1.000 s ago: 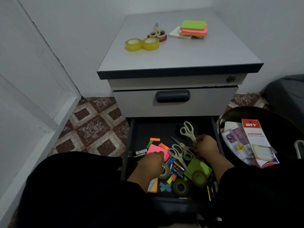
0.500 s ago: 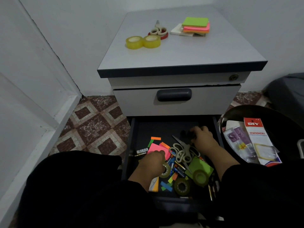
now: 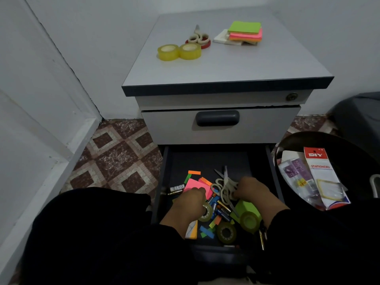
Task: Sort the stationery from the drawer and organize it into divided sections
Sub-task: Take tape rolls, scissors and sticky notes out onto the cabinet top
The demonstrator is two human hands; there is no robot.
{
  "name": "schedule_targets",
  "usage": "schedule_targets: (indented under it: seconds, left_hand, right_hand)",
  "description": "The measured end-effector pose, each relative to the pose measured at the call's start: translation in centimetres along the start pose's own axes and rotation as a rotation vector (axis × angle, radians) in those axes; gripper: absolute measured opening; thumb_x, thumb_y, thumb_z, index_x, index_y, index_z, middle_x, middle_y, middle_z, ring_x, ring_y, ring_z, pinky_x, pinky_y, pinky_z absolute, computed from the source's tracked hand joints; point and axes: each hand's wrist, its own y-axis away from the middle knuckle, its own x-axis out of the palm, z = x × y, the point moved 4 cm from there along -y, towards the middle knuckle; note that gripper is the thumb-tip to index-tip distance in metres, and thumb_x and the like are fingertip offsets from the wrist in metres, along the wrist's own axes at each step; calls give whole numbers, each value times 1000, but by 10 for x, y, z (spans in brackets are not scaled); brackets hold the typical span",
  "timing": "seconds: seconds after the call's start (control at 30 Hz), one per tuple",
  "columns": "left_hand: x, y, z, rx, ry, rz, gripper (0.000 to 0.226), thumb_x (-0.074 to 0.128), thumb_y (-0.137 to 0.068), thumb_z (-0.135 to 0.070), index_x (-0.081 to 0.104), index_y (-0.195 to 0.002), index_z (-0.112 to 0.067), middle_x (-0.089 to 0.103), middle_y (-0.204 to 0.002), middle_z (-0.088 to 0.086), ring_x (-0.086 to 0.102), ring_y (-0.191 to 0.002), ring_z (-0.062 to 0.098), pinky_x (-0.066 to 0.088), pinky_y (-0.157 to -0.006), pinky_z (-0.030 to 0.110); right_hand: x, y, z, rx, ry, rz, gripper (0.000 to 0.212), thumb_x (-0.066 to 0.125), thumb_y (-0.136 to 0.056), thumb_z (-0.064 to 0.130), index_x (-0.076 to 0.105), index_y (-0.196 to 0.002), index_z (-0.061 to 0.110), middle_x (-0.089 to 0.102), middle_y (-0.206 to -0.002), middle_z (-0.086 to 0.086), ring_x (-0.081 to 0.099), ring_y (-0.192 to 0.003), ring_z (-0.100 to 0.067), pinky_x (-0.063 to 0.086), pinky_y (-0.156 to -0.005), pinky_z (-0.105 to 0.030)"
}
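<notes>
Open bottom drawer, contents mixed. Scissors: gripped at the handles by right hand, blades running away toward the drawer back (long axis fore-aft). Tape roll: under left hand, fingers curled onto it, just left of the scissors. Sorted stacks wait on the counter above.

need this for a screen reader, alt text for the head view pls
Two hands reach into an open drawer of mixed stationery: the right hand grips scissors, the left hand a tape roll.
</notes>
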Motion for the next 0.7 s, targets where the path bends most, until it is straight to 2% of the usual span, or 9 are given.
schedule_targets:
  seconds: [0.03, 0.1, 0.2, 0.3, 0.37, 0.53, 0.63, 0.7]
  left_hand:
    - [0, 0, 0, -2, -4, 4, 35, 60, -88, -12, 49, -120, -9, 55, -115, 10, 55, -104, 27, 50, -86, 37]
    - [0, -1, -1, -6, -14, 9, 35, 60, -87, -12, 49, -121, -9, 55, -115, 10, 55, -103, 27, 50, -86, 38]
    - [0, -1, -1, 1, -9, -3, 33, 60, -87, -10, 50, -119, -9, 55, -114, 10, 55, -102, 26, 49, -83, 36]
    - [1, -1, 0, 8, -10, -7, 31, 59, -87, -9, 50, -116, -8, 55, -113, 10, 55, -101, 26, 47, -80, 35]
    - [0, -1, 0, -3, -9, -7, 32, 60, -86, -9, 50, -116, -9, 55, -112, 10, 56, -101, 26, 48, -80, 35]
    - [1, -3, 0, -28, -19, -9, 28, 60, -87, -10, 54, -114, -7, 59, -111, 11, 58, -99, 26, 47, -79, 34]
    - [0, -2, 0, -38, -46, -42, 25, 56, -89, -10, 57, -113, -5, 57, -116, 12, 57, -102, 26, 45, -80, 31]
    - [-1, 0, -1, -42, -82, -61, 27, 53, -91, -10, 55, -117, -3, 52, -123, 13, 53, -109, 26, 44, -87, 31]
  right_hand:
    - [-2, 0, -1, 1, 30, -19, 15, 59, -87, 22, 60, -92, 8, 59, -98, -8, 61, -102, -27, 44, -73, -29]
    - [-4, -1, -3, -11, 52, -82, 24, 52, -90, 16, 62, -109, 5, 61, -113, -13, 60, -106, -30, 45, -77, -30]
    - [-7, -3, -1, -92, 80, -197, 30, 50, -91, 15, 59, -119, 10, 58, -120, -14, 57, -109, -31, 46, -79, -32]
    - [1, -7, 8, -199, 118, -148, 44, 58, -89, 33, 52, -129, 15, 53, -128, -11, 50, -118, -30, 45, -92, -36]
    - [11, -7, 13, -204, 168, -103, 59, 63, -85, 44, 46, -134, 16, 50, -132, -10, 47, -122, -28, 42, -96, -37]
    - [8, -7, 13, -157, 161, -189, 64, 69, -80, 49, 50, -133, 17, 45, -134, -10, 39, -126, -29, 38, -100, -37]
    - [7, -6, 10, -145, 4, -147, 61, 76, -76, 41, 55, -128, 18, 47, -130, -10, 47, -120, -28, 45, -98, -37]
    - [7, -6, 8, -161, -84, -137, 51, 77, -76, 33, 61, -122, 18, 55, -124, -9, 56, -111, -26, 50, -92, -35]
